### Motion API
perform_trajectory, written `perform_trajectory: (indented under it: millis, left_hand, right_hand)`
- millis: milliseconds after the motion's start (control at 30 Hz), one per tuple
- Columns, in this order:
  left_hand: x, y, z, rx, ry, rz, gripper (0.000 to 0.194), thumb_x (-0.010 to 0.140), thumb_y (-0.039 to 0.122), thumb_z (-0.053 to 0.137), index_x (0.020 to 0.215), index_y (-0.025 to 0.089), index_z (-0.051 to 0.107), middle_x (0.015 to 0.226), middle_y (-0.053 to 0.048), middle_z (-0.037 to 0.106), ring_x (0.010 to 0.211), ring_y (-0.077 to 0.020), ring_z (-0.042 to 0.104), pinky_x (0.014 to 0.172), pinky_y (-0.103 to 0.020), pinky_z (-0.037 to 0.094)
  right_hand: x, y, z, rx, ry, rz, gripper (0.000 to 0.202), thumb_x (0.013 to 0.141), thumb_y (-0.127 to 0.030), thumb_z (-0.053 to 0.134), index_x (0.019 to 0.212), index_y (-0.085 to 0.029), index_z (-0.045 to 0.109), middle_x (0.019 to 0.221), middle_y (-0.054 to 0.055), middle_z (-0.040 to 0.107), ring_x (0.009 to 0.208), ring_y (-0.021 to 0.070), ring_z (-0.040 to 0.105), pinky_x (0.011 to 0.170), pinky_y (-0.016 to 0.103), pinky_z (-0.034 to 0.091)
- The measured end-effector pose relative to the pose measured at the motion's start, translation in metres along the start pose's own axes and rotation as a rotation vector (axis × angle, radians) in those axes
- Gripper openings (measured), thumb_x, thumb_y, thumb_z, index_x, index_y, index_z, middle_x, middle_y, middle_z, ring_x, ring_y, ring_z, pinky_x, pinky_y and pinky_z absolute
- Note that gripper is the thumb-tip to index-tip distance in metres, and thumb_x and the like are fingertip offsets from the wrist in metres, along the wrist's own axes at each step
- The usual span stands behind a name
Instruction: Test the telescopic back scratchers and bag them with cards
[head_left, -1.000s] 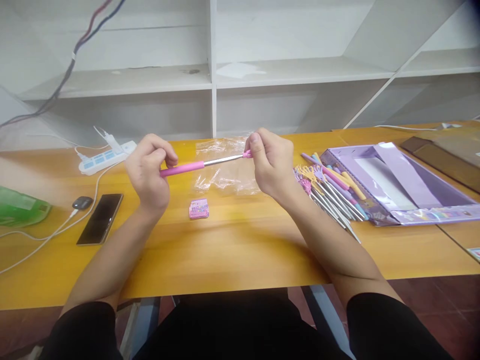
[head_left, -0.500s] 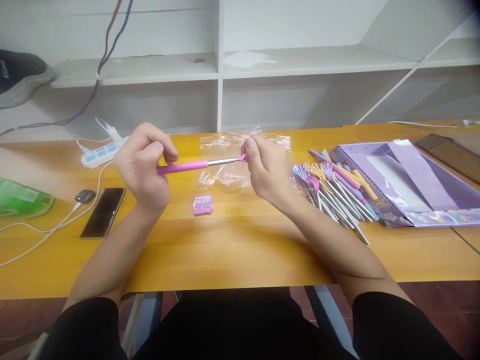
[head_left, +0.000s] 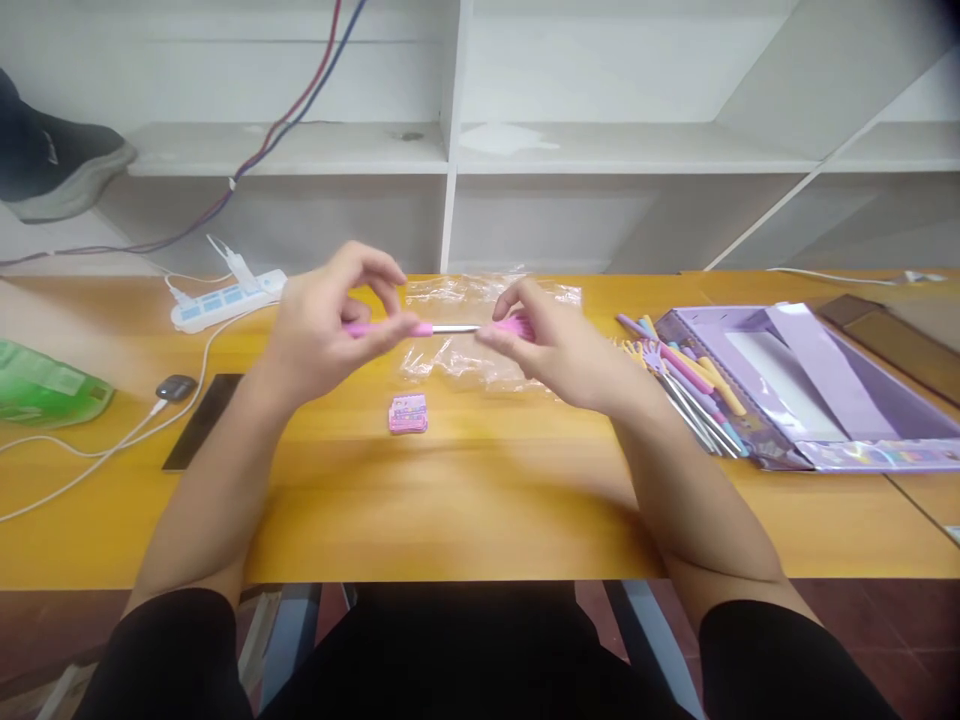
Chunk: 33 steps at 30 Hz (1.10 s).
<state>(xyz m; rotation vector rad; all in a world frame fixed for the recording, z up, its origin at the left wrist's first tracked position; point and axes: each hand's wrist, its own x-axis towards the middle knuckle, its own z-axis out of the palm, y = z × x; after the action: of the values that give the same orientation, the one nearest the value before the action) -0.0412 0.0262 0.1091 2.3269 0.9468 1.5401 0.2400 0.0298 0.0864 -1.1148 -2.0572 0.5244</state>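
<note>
Between my two hands, level above the table, is a pink back scratcher (head_left: 454, 329) with a thin metal rod. My left hand (head_left: 330, 320) pinches its pink handle, thumb laid along it. The fingers of my right hand (head_left: 551, 345) close round the other end of the rod, at the pink head, which they partly cover. Below lies a crinkled clear plastic bag (head_left: 469, 365). A small stack of pink printed cards (head_left: 408, 413) rests on the table in front of it. To the right is a pile of back scratcher parts (head_left: 690, 400), metal rods with hand-shaped heads and coloured handles, partly behind my right arm.
An open purple box (head_left: 806, 455) stands at the right, beside a brown flat case (head_left: 892, 335). At the left are a white power strip (head_left: 229, 300), a phone (head_left: 201, 425), a black plug (head_left: 175, 388), cables and a green packet (head_left: 49, 385). White shelves (head_left: 637, 150) rise behind.
My hands have come closer together along the back scratcher, and less of the metal rod and handle shows. My left hand has turned from a fist-like grip to a thumb-along pinch. The view has shifted slightly.
</note>
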Motion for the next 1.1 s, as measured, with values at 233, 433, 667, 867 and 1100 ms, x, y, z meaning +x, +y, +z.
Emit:
perform_trajectory:
  millis: [233, 433, 667, 867, 1100]
  left_hand:
    - [-0.004, 0.006, -0.021, 0.538, -0.343, 0.257, 0.024, 0.108, 0.049, 0.062, 0.110, 0.029, 0.076, 0.088, -0.001, 0.079, 0.072, -0.0173, 0.070, 0.063, -0.030, 0.044]
    - [-0.003, 0.003, -0.017, 0.741, -0.244, 0.316, 0.031, 0.112, 0.043, 0.054, 0.108, 0.023, 0.077, 0.091, -0.006, 0.078, 0.079, -0.0216, 0.071, 0.066, -0.033, 0.046]
    - [-0.003, 0.006, -0.018, 0.721, -0.245, 0.354, 0.025, 0.110, 0.041, 0.060, 0.113, 0.022, 0.075, 0.090, -0.006, 0.075, 0.082, -0.0219, 0.068, 0.070, -0.035, 0.049]
    - [-0.002, 0.009, -0.010, 0.824, -0.096, 0.458, 0.012, 0.106, 0.034, 0.067, 0.109, 0.026, 0.076, 0.091, -0.006, 0.076, 0.079, -0.0233, 0.063, 0.066, -0.038, 0.045]
    - [0.000, 0.006, -0.006, 0.793, 0.020, 0.532, 0.009, 0.104, 0.033, 0.070, 0.102, 0.025, 0.074, 0.086, -0.006, 0.074, 0.080, -0.0250, 0.061, 0.066, -0.040, 0.043]
  right_hand:
    - [-0.007, -0.001, -0.024, -0.056, -0.227, 0.019, 0.027, 0.110, -0.054, 0.053, 0.113, -0.027, 0.048, 0.084, 0.000, 0.068, 0.066, 0.0166, 0.061, 0.060, 0.031, 0.042]
    - [0.003, -0.002, -0.021, -0.280, 0.129, -0.423, 0.026, 0.110, -0.049, 0.056, 0.111, -0.024, 0.063, 0.112, 0.010, 0.068, 0.100, 0.0237, 0.064, 0.084, 0.039, 0.052]
    - [0.011, 0.007, -0.010, -0.516, 0.334, -0.617, 0.015, 0.110, -0.029, 0.058, 0.107, -0.026, 0.072, 0.098, 0.007, 0.074, 0.086, 0.0199, 0.063, 0.075, 0.035, 0.046]
    - [0.013, 0.006, -0.006, -0.552, 0.450, -0.649, 0.014, 0.108, -0.032, 0.063, 0.097, -0.028, 0.071, 0.087, 0.003, 0.072, 0.077, 0.0176, 0.057, 0.070, 0.034, 0.039]
    - [0.013, 0.002, -0.009, -0.581, 0.562, -0.675, 0.016, 0.107, -0.033, 0.066, 0.092, -0.030, 0.070, 0.074, 0.000, 0.061, 0.072, 0.0177, 0.049, 0.070, 0.036, 0.034]
